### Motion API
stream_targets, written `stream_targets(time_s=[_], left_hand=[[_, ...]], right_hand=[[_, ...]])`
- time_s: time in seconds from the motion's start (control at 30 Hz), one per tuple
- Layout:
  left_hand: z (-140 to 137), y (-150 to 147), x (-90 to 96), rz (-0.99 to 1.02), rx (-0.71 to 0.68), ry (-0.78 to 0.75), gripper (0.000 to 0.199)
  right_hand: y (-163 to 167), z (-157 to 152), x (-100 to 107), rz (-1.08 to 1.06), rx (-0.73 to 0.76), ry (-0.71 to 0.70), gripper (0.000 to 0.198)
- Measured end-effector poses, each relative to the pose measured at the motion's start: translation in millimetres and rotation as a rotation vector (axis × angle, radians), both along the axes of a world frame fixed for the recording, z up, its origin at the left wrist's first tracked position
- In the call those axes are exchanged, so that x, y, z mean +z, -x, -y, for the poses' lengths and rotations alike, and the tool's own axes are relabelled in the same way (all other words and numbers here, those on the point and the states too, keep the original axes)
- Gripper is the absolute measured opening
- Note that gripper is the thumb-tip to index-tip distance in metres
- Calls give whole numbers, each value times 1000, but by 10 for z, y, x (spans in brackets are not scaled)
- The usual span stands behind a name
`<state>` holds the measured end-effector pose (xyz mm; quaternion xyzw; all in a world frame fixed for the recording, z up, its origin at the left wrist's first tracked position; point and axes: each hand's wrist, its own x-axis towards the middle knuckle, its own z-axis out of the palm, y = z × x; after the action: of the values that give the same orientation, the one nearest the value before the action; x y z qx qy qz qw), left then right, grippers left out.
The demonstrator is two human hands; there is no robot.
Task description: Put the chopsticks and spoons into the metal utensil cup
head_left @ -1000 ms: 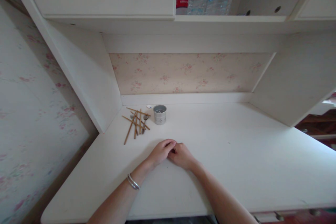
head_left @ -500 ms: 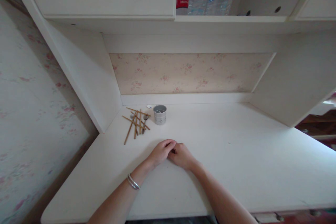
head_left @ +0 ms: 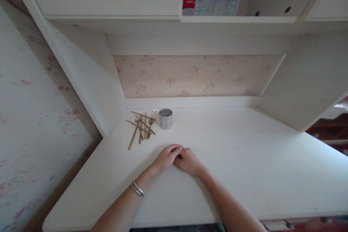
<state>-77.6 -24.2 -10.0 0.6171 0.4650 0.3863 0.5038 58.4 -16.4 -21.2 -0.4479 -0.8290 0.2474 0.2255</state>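
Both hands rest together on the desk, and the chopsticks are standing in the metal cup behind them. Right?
Not quite. The head view shows the chopsticks lying loose on the desk, left of the metal cup, not in it. The left hand and right hand do rest together.

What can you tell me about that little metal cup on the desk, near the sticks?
The metal cup is a small, dull silver cylinder, open at the top, with small holes punched in its side wall and seemingly in its bottom. It stands upright on the white desk, towards the back left, close to the back wall. It looks empty. Just to its left lies a loose pile of chopsticks with at least one spoon among them; none clearly touches it. Neither hand touches it.
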Motion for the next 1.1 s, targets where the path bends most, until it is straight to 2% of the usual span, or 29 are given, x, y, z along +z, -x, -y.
stream_targets(time_s=[1.1], left_hand=[[3, 0, -4, -6, 4, -4, 36]], right_hand=[[-2, 3, 5, 4, -9, 3, 19]])
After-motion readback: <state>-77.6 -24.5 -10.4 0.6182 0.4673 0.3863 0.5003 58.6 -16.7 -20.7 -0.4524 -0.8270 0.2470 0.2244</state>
